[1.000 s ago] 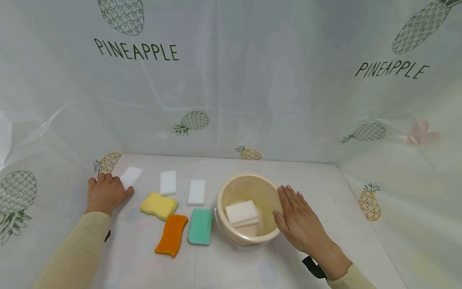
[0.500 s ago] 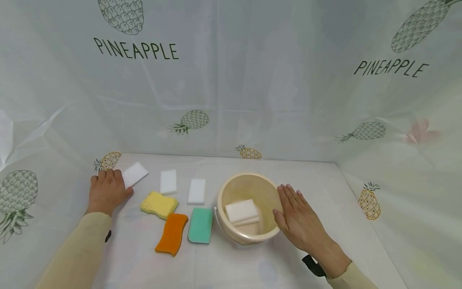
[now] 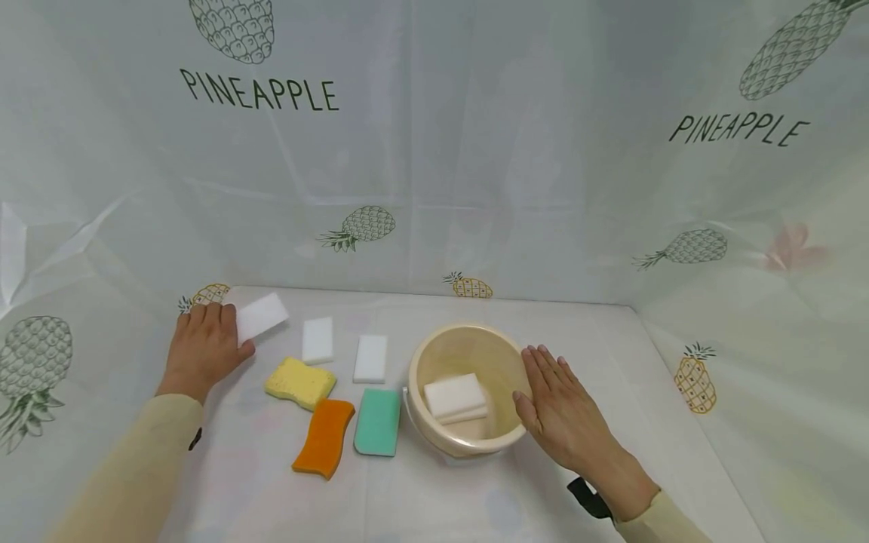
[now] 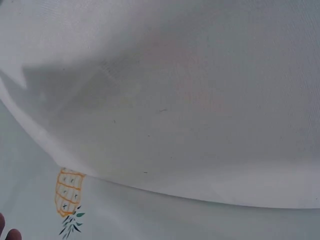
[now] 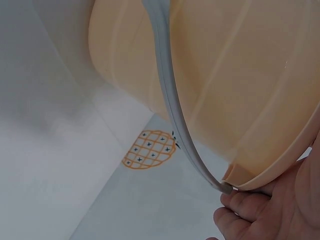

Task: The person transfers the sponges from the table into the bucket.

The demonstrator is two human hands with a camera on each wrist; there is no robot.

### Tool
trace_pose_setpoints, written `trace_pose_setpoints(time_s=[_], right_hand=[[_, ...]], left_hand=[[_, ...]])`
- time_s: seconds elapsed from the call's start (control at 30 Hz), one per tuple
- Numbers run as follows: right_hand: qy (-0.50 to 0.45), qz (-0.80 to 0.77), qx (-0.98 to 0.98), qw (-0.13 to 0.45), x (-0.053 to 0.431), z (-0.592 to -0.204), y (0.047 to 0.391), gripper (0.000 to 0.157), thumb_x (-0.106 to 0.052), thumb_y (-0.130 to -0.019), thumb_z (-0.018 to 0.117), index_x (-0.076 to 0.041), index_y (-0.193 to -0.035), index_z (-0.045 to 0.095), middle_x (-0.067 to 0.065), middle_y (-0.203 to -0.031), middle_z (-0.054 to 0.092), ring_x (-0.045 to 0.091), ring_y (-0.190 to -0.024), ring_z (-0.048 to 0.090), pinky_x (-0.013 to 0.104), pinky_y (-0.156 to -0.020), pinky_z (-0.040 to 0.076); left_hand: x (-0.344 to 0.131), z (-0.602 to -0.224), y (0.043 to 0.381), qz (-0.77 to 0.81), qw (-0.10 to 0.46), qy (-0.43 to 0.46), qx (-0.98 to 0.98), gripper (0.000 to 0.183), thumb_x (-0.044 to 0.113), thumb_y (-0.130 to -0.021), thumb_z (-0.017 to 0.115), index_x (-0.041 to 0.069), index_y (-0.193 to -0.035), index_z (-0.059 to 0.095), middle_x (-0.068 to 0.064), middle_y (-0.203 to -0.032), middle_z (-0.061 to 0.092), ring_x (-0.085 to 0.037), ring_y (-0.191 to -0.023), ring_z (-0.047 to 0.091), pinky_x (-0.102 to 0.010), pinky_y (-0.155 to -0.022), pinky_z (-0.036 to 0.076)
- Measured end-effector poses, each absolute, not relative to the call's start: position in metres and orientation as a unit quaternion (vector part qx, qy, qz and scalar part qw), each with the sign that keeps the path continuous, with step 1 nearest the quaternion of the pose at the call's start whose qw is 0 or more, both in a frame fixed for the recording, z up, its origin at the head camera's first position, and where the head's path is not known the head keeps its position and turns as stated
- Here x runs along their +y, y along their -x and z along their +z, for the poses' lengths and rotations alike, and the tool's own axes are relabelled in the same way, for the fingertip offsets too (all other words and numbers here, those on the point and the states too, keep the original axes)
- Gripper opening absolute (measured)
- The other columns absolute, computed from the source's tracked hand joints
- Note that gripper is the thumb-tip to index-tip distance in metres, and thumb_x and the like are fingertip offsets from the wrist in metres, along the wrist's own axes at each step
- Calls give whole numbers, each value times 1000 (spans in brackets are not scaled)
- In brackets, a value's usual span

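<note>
My left hand (image 3: 206, 348) holds a white sponge (image 3: 262, 317) by its left end, at the back left of the table. In the left wrist view only fingertips (image 4: 12, 234) show in the bottom corner. With straight fingers, my right hand (image 3: 566, 415) touches the right rim of a cream bucket (image 3: 468, 451). The right wrist view has those fingers (image 5: 245, 206) under the rim, beside the grey bucket handle (image 5: 172, 100). White sponges (image 3: 455, 397) lie stacked inside the bucket.
Two white sponges, one left (image 3: 317, 340) and one right (image 3: 370, 359), lie left of the bucket. Nearer are a yellow sponge (image 3: 300, 382), an orange sponge (image 3: 324, 439) and a green sponge (image 3: 377, 422). A pineapple-printed sheet (image 3: 495, 151) hangs behind the table.
The white sponge in my left hand has turned and shifted up and to the right, away from where it lay. My right hand has stayed at the bucket rim.
</note>
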State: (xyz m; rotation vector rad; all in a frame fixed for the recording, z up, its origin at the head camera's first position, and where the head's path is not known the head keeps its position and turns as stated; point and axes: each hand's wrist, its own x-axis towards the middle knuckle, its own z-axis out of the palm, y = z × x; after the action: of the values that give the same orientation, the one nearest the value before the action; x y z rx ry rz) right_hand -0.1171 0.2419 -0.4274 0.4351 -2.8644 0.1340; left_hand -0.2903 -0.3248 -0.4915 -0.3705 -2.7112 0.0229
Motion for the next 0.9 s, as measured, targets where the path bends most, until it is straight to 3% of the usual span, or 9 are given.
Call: trace_pose_setpoints(time_s=[0.33, 0.6, 0.9], right_hand=[[-148, 46, -980, 121, 241, -427, 118, 64, -40, -102, 38, 1, -150, 31, 19, -154, 36, 33, -146, 29, 50, -117, 24], [-149, 44, -981, 119, 241, -426, 117, 64, -40, -102, 38, 2, -150, 31, 19, -154, 36, 33, -146, 29, 50, -117, 24], [-149, 43, -981, 120, 241, -425, 116, 64, -41, -102, 37, 1, -150, 31, 19, -154, 35, 33, -147, 29, 50, -117, 24]], left_hand=[[-318, -481, 294, 30, 207, 192, -959, 62, 37, -78, 67, -7, -114, 42, -23, -105, 49, -43, -101, 43, -58, -86, 37], [-308, -470, 295, 21, 228, 231, -946, 63, 39, -76, 67, -6, -115, 44, -23, -108, 52, -40, -100, 44, -54, -86, 38], [-290, -450, 292, 3, 237, 280, -930, 66, 39, -74, 67, -6, -119, 49, -21, -114, 55, -39, -108, 47, -54, -95, 39]])
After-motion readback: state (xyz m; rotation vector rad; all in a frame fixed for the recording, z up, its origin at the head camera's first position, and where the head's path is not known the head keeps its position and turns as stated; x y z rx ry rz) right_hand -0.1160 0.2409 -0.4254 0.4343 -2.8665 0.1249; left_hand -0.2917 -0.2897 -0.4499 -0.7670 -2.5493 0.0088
